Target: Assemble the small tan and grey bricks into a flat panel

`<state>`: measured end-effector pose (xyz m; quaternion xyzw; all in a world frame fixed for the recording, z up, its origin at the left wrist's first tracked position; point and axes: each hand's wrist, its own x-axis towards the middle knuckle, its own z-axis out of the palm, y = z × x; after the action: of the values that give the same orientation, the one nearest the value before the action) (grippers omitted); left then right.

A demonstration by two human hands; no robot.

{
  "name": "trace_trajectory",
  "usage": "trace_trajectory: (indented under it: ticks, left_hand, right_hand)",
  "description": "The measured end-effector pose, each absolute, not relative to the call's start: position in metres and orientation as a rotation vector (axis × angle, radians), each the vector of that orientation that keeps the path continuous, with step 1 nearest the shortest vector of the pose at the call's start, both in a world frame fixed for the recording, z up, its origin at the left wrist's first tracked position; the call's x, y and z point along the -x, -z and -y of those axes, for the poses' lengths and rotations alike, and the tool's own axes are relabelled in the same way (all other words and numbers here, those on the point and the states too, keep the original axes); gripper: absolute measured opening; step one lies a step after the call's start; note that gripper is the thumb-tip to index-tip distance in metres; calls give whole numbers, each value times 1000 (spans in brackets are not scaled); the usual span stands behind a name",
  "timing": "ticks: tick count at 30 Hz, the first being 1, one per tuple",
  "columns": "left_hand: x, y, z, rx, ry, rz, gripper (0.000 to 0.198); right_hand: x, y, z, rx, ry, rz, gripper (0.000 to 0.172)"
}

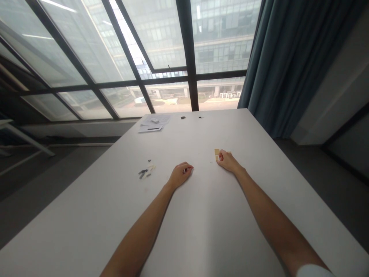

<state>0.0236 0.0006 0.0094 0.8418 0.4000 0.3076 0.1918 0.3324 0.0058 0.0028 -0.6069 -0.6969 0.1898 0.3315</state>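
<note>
Dark scraps (pixel 143 171) lie leftward. The curled right hand (pixel 227 161) partly hides tan squares (pixel 216 151); the left hand (pixel 180 175) curls too, grips unclear from here.

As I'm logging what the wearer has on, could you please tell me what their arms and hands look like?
The left hand and right hand wear no gloves, and no watch or bracelet shows at either wrist. The left arm is bare as far as it shows; on the right arm, a white sleeve appears above the bare forearm.
</note>
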Motion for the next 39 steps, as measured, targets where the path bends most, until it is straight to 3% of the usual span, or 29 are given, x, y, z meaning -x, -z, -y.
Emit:
trace_trajectory:
  ticks: [39]
  left_hand:
    - [-25, -10, 1, -2365, -806, -1146, 21]
  right_hand:
    - [-337, 3, -10, 1575, -522, 1851, 18]
